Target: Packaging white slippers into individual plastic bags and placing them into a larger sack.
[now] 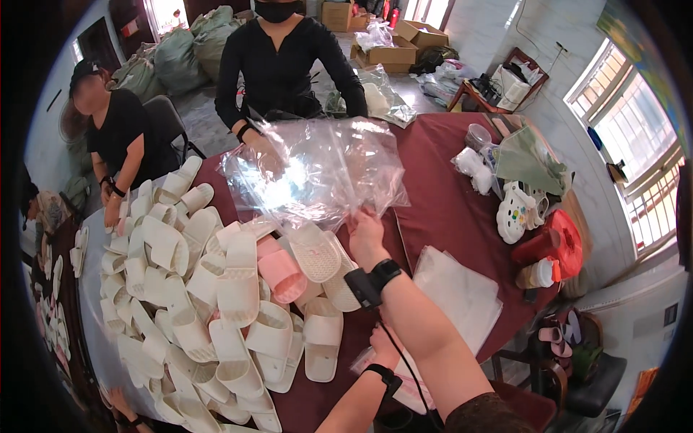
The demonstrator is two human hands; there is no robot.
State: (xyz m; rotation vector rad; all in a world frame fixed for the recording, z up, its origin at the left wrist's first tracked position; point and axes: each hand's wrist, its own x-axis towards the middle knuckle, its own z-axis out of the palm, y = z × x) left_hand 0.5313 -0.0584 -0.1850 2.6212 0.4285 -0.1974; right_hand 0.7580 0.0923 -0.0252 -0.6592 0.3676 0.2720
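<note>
My right hand point(365, 229) is closed on the near edge of a large clear plastic bag point(375, 162), which stretches across the table. A co-worker's hand point(263, 153) is at the bag's far left part, seen through the shiny film. Nearer me, my left hand point(384, 348) rests by a pink-edged plastic bag point(406, 372), its fingers partly hidden by my right forearm. To the left lies a big heap of white slippers point(238, 289), with a pink slipper point(280, 273) among them. A white slipper point(315, 251) touches the bag's near edge.
Flat plastic bags point(462, 296) lie on the dark red tablecloth point(440, 195) at right. Beyond are a decorated white clog point(512, 216), a red plastic bag point(567, 242) and a lidded cup point(535, 274). Another person point(123, 144) sits at far left; chairs stand around.
</note>
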